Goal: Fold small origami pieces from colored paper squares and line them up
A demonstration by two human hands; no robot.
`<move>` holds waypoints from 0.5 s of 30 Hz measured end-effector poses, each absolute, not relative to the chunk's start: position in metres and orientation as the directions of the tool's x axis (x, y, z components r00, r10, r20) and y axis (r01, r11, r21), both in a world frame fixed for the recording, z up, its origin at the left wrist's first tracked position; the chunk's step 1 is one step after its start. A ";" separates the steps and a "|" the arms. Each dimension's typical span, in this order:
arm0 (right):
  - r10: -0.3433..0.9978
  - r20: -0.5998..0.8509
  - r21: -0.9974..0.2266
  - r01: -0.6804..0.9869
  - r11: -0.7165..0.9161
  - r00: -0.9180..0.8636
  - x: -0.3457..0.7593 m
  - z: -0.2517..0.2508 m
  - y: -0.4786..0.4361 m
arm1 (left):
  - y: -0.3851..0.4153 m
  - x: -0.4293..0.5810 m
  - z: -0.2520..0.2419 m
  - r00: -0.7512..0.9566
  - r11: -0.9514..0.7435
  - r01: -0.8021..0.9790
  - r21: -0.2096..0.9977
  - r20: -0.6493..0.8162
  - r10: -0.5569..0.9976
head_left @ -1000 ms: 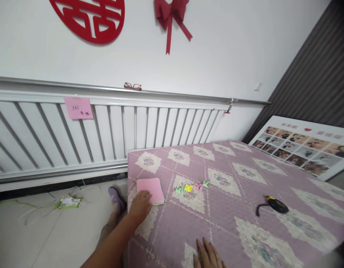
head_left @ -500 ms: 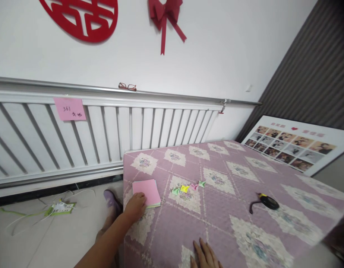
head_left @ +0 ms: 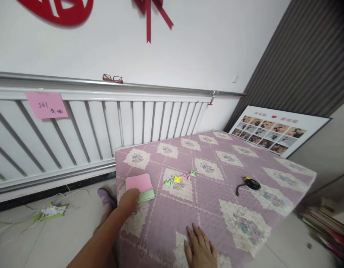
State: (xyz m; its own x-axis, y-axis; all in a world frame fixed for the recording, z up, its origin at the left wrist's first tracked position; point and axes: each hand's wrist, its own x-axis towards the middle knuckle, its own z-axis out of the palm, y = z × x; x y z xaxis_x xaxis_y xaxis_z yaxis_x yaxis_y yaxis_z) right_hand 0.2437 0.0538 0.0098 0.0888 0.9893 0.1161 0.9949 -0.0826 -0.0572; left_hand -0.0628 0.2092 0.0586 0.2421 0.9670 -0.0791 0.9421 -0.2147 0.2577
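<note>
My left hand (head_left: 129,201) is closed on the near edge of a pink sheet of paper (head_left: 138,181), its fingertips partly hidden. The sheet is raised at that edge, and a pale green sheet (head_left: 147,195) shows beneath it on the stack. My right hand (head_left: 201,248) lies palm down with fingers spread on the purple patterned tablecloth (head_left: 172,212), holding nothing. Beyond the hands, several small folded paper pieces sit in a slanting row, among them a yellow one (head_left: 177,179) and a pink one (head_left: 186,176).
A black and yellow tape measure (head_left: 252,183) with a strap lies at the right of the table. A photo board (head_left: 268,130) leans behind it. Along the wall runs a white radiator (head_left: 138,123) with glasses (head_left: 113,78) on its pipe. A power strip (head_left: 53,211) and cables lie on the floor.
My left hand has lifted the near edge of the pink sheet, uncovering green paper below. The view has shifted, and more of my right hand shows on the cloth.
</note>
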 end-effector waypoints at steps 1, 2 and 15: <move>0.989 0.124 -0.061 0.995 -0.077 0.084 0.243 0.010 0.054 | 0.210 -0.063 0.058 0.228 -0.201 0.948 0.246 -0.091 0.969; 0.987 0.134 -0.063 0.995 -0.076 0.084 0.242 0.011 0.054 | 0.211 -0.062 0.057 0.218 -0.189 0.954 0.235 -0.103 0.971; 0.977 0.204 -0.102 0.994 -0.038 0.058 0.236 0.009 0.053 | 0.220 -0.071 0.058 0.113 -0.055 0.961 0.272 -0.201 0.973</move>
State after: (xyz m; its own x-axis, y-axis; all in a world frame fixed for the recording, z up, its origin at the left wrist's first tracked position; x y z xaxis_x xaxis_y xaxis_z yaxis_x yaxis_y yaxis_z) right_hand 0.2363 0.0532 0.0086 0.0585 0.9771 0.2044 0.9940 -0.0381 -0.1023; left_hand -0.0707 0.2201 0.0581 0.1130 0.9731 -0.2009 0.9608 -0.0555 0.2715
